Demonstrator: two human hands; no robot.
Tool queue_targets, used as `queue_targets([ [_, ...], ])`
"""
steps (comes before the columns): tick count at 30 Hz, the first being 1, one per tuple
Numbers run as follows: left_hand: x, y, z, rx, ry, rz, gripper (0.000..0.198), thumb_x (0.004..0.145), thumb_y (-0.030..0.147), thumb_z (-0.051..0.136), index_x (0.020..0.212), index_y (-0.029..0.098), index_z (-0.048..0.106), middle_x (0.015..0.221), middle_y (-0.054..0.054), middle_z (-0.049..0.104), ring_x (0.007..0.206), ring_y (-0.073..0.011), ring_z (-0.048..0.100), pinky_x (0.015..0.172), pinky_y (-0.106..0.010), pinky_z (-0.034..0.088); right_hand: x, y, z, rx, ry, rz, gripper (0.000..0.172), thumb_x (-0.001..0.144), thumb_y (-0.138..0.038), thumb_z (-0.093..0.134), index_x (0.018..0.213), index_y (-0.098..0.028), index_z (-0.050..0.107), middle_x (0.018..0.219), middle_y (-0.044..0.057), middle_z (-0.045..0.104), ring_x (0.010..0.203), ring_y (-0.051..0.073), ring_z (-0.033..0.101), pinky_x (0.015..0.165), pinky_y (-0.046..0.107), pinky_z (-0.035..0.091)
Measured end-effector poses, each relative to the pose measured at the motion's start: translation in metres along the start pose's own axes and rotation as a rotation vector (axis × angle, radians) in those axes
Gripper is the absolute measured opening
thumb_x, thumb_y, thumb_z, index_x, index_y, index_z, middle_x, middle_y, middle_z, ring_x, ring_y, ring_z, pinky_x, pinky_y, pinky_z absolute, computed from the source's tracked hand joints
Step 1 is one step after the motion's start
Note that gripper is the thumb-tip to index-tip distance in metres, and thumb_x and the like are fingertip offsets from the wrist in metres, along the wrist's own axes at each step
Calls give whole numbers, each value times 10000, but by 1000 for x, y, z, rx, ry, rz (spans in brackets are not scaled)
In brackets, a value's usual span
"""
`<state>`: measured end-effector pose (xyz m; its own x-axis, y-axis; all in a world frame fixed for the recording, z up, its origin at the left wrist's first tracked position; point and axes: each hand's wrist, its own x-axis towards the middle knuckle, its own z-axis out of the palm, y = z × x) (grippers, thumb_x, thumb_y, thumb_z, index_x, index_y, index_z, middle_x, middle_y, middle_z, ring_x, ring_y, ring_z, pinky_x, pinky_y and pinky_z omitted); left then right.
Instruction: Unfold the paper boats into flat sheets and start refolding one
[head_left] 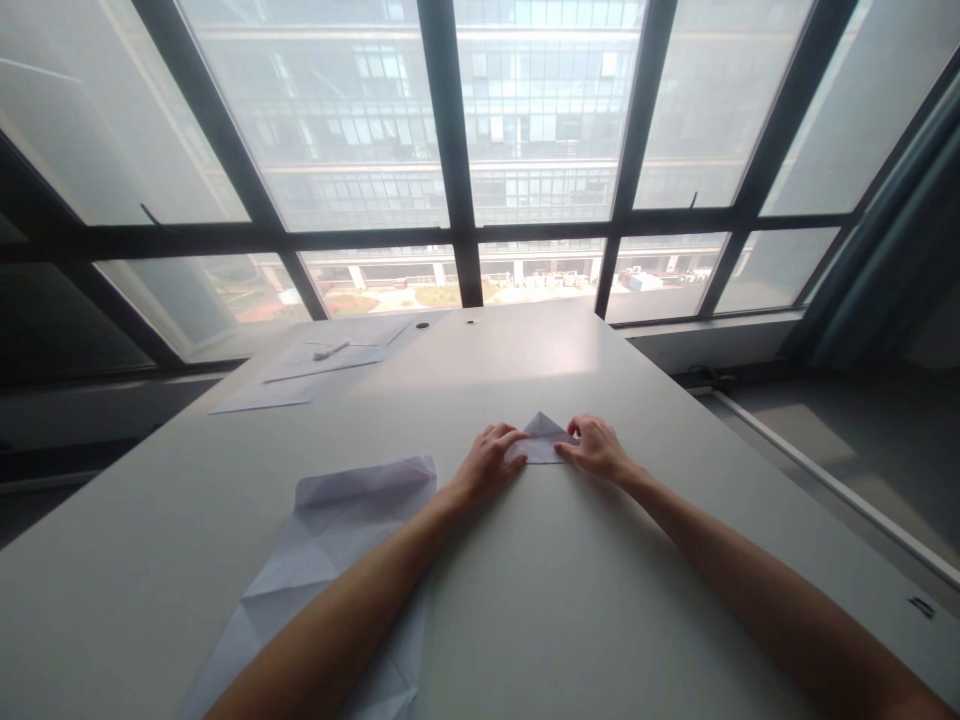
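Observation:
A small folded white paper [541, 436] with a pointed top lies on the grey table [570, 590], about mid-table. My left hand [489, 461] rests on its left corner, fingers curled and pressed down on the fold. My right hand [596, 446] presses the paper's right corner with its fingertips pinched together. Both forearms stretch out from the near edge.
A large creased white sheet [337, 560] lies under my left forearm at the near left. More flat sheets [300, 372] with a small white object [331, 350] on them sit at the far left. Large windows stand beyond the table's far edge.

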<state>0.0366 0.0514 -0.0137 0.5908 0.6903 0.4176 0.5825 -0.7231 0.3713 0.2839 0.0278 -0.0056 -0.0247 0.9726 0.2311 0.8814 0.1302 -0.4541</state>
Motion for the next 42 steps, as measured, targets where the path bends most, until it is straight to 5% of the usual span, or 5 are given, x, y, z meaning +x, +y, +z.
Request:
queue_targets([
  [5, 1, -1, 1, 80, 70, -210, 461, 853, 300, 743, 1289, 231, 613, 1205, -95, 654, 1141, -314, 561, 957, -452, 424, 3, 6, 1, 216, 76, -1, 243, 767, -374, 757, 827, -206, 592, 800, 24, 676, 722, 190, 599, 663, 285, 397],
  [13, 4, -1, -2, 59, 105, -314, 322, 807, 283, 795, 1096, 205, 677, 1065, -87, 646, 1063, -313, 580, 942, -443, 441, 11, 21, 9, 385, 133, -96, 228, 741, -374, 718, 761, -202, 569, 753, 5, 631, 720, 185, 580, 664, 285, 421],
  [21, 2, 0, -5, -160, 167, -296, 352, 755, 167, 794, 1048, 200, 602, 1048, -49, 558, 911, -217, 625, 833, -338, 524, 9, 21, 12, 439, 125, -55, 231, 751, -382, 731, 797, -207, 589, 670, -19, 587, 629, 175, 572, 597, 272, 404],
  [33, 3, 1, -6, -163, 153, -225, 34, 870, 183, 620, 896, 203, 629, 926, -39, 604, 833, -200, 607, 792, -319, 504, 9, 22, 12, 420, 145, -65, 240, 754, -408, 705, 804, -206, 586, 710, 0, 608, 681, 195, 580, 643, 299, 439],
  [42, 3, -5, 0, -179, 203, -242, 97, 872, 93, 569, 856, 180, 610, 924, -50, 590, 826, -192, 605, 792, -309, 512, 8, 20, 12, 400, 141, -56, 230, 750, -396, 704, 803, -206, 585, 702, 1, 607, 696, 202, 580, 639, 293, 434],
])
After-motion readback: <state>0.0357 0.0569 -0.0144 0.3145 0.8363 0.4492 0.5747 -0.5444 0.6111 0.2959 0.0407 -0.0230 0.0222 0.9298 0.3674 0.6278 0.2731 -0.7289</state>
